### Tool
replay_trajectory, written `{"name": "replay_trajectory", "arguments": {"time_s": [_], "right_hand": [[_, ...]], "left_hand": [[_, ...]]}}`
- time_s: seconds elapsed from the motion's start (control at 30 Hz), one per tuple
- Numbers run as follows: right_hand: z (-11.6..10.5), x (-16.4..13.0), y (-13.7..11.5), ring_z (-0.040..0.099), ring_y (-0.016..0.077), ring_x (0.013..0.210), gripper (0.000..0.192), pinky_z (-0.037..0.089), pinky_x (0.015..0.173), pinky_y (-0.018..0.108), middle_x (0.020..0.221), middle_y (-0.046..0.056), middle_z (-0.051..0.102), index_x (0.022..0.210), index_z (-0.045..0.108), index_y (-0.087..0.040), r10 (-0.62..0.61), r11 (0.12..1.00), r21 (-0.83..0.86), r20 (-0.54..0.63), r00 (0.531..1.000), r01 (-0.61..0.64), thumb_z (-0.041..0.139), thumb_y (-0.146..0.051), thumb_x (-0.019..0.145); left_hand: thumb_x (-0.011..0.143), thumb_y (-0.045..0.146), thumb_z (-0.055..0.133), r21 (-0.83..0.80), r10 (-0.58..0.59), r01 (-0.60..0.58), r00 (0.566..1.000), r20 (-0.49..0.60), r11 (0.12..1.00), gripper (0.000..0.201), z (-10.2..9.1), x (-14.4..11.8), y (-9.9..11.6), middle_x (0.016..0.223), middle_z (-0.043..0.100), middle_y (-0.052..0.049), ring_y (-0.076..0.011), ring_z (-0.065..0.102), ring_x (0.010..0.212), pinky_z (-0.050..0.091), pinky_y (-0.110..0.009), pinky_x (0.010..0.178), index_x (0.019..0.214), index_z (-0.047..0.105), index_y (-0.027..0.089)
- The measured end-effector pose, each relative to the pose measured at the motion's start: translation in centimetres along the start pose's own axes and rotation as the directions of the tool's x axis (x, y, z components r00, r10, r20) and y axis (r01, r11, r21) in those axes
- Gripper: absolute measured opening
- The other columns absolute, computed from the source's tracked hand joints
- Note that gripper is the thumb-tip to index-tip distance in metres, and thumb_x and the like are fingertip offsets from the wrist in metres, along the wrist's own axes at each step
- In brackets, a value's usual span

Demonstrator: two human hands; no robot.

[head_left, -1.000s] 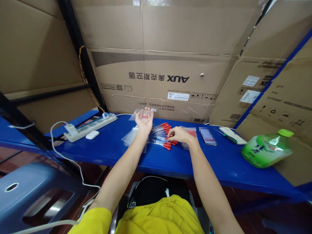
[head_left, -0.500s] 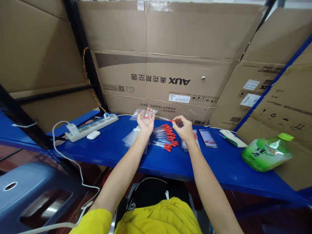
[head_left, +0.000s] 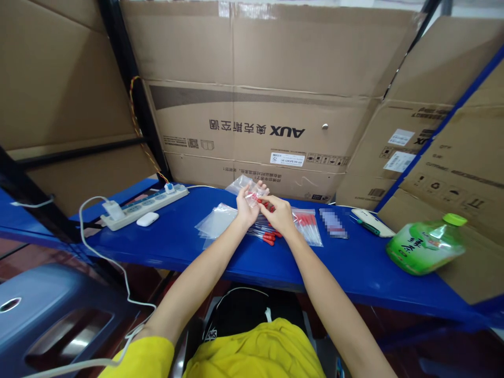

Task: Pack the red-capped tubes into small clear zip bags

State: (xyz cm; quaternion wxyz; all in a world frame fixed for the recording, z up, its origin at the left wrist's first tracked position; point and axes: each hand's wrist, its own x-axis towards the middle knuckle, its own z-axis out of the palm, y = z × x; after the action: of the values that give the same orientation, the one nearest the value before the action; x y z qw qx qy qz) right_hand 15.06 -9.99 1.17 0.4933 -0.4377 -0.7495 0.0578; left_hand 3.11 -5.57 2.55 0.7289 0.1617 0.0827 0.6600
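Note:
My left hand (head_left: pixel 246 210) is closed around a clear plastic bag (head_left: pixel 237 184), palm turned up, above the blue table. My right hand (head_left: pixel 279 214) meets it there, its fingers pinched on a red-bulbed dropper (head_left: pixel 255 198) at the bag; how far the dropper lies inside is hard to see. Below the hands lies a pile of droppers (head_left: pixel 268 238) with red bulbs and clear stems, partly covered by my right hand. Flat clear bags (head_left: pixel 216 223) are stacked left of the pile. To its right rests a bag filled with red-bulbed droppers (head_left: pixel 310 227).
Behind the blue table (head_left: pixel 181 257) stands a cardboard panel (head_left: pixel 252 105). On the left are a white power strip (head_left: pixel 147 206) and a small white case (head_left: pixel 147 219). A phone (head_left: pixel 333 223), a green-handled tool (head_left: pixel 366 226) and a green bottle (head_left: pixel 425 244) are on the right.
My right hand has brought the dropper left and down to the bag in my left hand. My left hand has shifted slightly right. The filled bag at the right shows more fully.

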Motion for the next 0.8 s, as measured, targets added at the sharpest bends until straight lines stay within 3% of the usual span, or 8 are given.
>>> {"name": "replay_trajectory", "arguments": {"time_s": [0.23, 0.5, 0.63, 0.8], "right_hand": [[0.3, 0.0, -0.3, 0.069, 0.0221, 0.079, 0.022, 0.051, 0.079, 0.032, 0.099, 0.004, 0.079, 0.108, 0.075, -0.025, 0.09, 0.993, -0.066, -0.047, 0.995, -0.093, 0.062, -0.033, 0.092], [0.5, -0.1, -0.3, 0.064, 0.0212, 0.073, 0.023, 0.047, 0.073, 0.031, 0.09, 0.005, 0.076, 0.095, 0.075, -0.023, 0.103, 0.983, -0.136, -0.156, 0.982, -0.124, 0.058, -0.038, 0.097], [0.7, -0.1, -0.1, 0.064, 0.021, 0.072, 0.022, 0.046, 0.071, 0.03, 0.085, 0.005, 0.075, 0.091, 0.075, -0.023, 0.132, 0.975, -0.154, -0.164, 0.978, -0.157, 0.061, -0.039, 0.096], [0.5, 0.0, 0.1, 0.068, 0.0215, 0.081, 0.017, 0.048, 0.076, 0.03, 0.094, 0.005, 0.077, 0.093, 0.078, -0.024, 0.104, 0.984, -0.134, -0.102, 0.989, -0.117, 0.064, -0.033, 0.093]], "left_hand": [[0.088, 0.02, 0.056, 0.041, -0.047, 0.045, 0.998, 0.045, 0.998, 0.017, -0.2, -0.3, -0.8, 0.105, 0.077, -0.009, -0.0252, 0.074, 0.103, 0.054, -0.046, 0.106, 0.1, 0.067, 0.018], [0.086, 0.018, 0.057, 0.068, -0.121, 0.12, 0.992, 0.022, 0.99, 0.024, -0.1, -0.7, -1.5, 0.11, 0.077, -0.013, -0.0293, 0.072, 0.112, 0.056, -0.045, 0.104, 0.105, 0.069, 0.015], [0.087, 0.022, 0.055, 0.099, -0.185, 0.184, 0.983, 0.0, 0.978, 0.031, -0.2, -0.7, -1.6, 0.108, 0.077, -0.017, -0.0302, 0.073, 0.111, 0.055, -0.044, 0.104, 0.11, 0.071, 0.01], [0.088, 0.021, 0.056, 0.04, -0.131, 0.13, 0.991, 0.004, 0.991, 0.018, -0.4, -0.3, -1.5, 0.103, 0.077, -0.012, -0.0269, 0.075, 0.103, 0.055, -0.044, 0.103, 0.098, 0.069, 0.014]]}}
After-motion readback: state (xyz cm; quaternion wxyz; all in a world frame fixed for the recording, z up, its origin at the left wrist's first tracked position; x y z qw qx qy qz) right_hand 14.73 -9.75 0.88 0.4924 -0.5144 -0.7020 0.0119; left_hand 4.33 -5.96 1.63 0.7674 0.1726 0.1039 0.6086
